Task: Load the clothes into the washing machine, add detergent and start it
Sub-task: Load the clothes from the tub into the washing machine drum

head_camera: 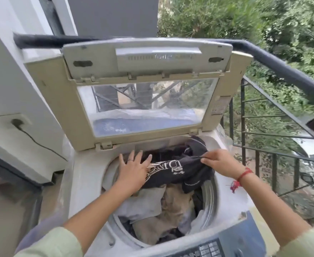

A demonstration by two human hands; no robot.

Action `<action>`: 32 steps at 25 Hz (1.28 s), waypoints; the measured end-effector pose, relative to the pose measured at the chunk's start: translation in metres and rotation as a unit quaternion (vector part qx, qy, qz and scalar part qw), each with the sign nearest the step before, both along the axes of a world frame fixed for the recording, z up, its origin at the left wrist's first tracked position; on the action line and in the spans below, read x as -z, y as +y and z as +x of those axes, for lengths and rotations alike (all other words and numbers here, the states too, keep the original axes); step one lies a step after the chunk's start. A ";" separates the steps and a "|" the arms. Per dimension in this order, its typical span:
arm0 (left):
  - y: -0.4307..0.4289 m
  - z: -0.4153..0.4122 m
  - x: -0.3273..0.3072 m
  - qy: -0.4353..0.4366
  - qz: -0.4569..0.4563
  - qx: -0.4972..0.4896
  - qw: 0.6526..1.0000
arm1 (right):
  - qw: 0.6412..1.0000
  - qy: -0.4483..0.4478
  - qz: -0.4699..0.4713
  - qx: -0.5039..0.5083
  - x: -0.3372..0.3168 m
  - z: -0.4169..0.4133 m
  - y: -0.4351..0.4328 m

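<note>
Black tee point(180, 169) draped across drum point(210, 199) top at 12 o'clock, soft, light, floppy; left hand point(134, 168) spread flat on it, right hand point(221, 162) pinching fold at 2 o'clock, likely best bunched.

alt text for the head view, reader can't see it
Seen from above, a person's left hand rests flat on a black printed garment while the right hand pinches it, over an open top-loading washing machine full of clothes. Its lid stands raised beside a balcony railing.

Pale green sleeves point(54, 243) both arms; thin ring point(130, 160) on left hand point(134, 170); red thread band point(244, 174) (tasselled knot) right wrist.
</note>
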State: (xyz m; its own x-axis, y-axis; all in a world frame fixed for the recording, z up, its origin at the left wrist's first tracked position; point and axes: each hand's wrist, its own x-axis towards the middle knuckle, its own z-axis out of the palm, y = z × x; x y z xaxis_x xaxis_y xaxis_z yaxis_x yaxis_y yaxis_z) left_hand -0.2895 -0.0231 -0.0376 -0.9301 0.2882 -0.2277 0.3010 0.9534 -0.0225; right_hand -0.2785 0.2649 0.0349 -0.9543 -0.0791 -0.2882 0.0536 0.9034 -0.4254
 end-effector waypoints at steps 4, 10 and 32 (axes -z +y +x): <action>-0.001 0.003 0.047 -0.222 0.045 -0.028 0.974 | 0.927 -0.109 0.314 -0.177 0.032 0.023 -0.048; 0.035 -0.050 0.012 -0.121 0.204 0.052 0.970 | 0.811 -0.138 0.231 -0.520 0.123 0.048 -0.171; -0.006 -0.023 -0.140 -0.298 0.624 -0.106 0.714 | 0.864 0.219 -0.452 -0.039 -0.138 0.017 -0.076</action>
State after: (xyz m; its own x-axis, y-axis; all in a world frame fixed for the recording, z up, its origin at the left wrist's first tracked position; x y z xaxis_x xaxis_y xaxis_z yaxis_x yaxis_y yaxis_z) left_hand -0.3122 -0.0287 0.1025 -0.8281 0.4800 -0.2895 -0.2515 0.1434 0.9572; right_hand -0.2617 0.1887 0.1725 -0.9380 -0.1520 0.3116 -0.3367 0.1850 -0.9233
